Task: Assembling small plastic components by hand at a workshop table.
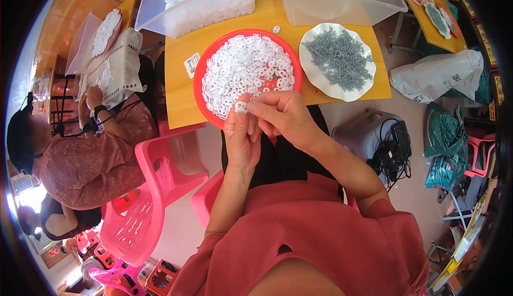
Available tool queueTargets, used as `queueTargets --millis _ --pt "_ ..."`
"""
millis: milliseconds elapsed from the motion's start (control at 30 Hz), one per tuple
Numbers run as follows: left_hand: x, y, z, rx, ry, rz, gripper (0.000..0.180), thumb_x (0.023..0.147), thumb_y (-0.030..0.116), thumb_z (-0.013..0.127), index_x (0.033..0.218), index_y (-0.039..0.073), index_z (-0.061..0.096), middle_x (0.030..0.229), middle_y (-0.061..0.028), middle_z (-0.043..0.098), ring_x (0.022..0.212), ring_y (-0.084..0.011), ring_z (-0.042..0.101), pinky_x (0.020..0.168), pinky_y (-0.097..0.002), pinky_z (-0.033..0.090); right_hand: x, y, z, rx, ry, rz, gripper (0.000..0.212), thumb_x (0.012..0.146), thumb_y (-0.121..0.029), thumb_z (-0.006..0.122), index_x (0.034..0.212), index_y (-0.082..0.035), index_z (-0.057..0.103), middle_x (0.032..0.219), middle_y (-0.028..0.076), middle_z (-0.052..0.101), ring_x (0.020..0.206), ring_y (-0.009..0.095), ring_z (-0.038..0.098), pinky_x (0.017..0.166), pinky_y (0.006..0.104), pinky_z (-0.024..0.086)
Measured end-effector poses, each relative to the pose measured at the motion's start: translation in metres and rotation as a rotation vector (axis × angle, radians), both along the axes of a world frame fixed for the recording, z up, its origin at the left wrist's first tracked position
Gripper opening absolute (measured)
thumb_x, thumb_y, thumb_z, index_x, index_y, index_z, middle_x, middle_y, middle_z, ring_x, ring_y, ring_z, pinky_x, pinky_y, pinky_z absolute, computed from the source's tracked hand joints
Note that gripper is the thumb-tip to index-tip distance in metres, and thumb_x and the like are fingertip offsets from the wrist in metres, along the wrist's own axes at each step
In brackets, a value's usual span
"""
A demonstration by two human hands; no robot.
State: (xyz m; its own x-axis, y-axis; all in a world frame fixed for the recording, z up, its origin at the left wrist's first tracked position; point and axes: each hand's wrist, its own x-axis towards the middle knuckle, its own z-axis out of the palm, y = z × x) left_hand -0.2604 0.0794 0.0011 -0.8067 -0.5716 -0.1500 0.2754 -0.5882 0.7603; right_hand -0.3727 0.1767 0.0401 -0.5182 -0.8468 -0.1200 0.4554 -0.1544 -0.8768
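White plastic ring [241, 107] is pinched between my left hand [241, 135] and right hand [283, 118], fingertips closed on it, just over the near edge of the yellow table [179, 71], beside the red bowl [206, 65] of rings

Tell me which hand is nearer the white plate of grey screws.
Right. The right hand is just below and left of the white plate, off its lower-left rim. The left hand sits farther left, below the red plate.

Both hands, left hand [241, 135] and right hand [283, 118], pinch a small white ring [241, 107] beside the red plate [206, 67].
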Motion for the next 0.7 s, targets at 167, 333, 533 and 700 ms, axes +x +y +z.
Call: queueTargets --millis 167,333,533,700 --pt "0.0005 0.0022 0.0012 0.024 -0.016 0.003 0.046 0.108 0.036 0.060 0.141 0.004 0.060 0.073 0.0076 0.047 0.062 -0.0027 0.039 0.056 -0.0195 0.033 0.0021 -0.0003 0.0009 -0.008 -0.021 -0.014 0.025 0.105 -0.022 0.066 0.100 0.001 0.075 0.062 -0.002 0.058 0.051 0.004 0.047 0.045 0.0225 0.038" --pt "0.0020 -0.0006 0.0001 0.026 0.012 -0.021 0.044 0.110 0.037 0.056 0.141 0.005 0.060 0.072 0.0067 0.047 0.061 -0.0033 0.040 0.057 -0.0198 0.034 0.0003 -0.0003 0.0053 0.023 -0.072 0.002 0.025 0.104 -0.012 0.063 0.088 0.004 0.072 0.063 0.002 0.062 0.057 0.009 0.060 0.054 0.0246 0.047" --pt "0.0013 0.0002 -0.0052 0.138 0.092 -0.037 0.039 0.110 0.036 0.055 0.137 0.008 0.059 0.070 0.0068 0.045 0.059 -0.0043 0.038 0.059 -0.0200 0.037 0.0055 -0.0007 0.0000 -0.038 0.023 -0.021 0.021 0.104 -0.016 0.066 0.098 0.002 0.075 0.065 -0.001 0.061 0.052 0.003 0.049 0.046 0.0222 0.037" --pt "-0.0003 -0.0011 -0.0032 0.155 0.140 -0.083 0.043 0.110 0.036 0.056 0.145 0.011 0.055 0.070 0.0082 0.043 0.057 -0.0036 0.036 0.060 -0.0191 0.038 0.0055 -0.0025 -0.0037 -0.044 0.077 -0.038 0.023 0.105 -0.016 0.064 0.096 0.004 0.074 0.070 0.002 0.067 0.051 0.005 0.053 0.047 0.0216 0.041"
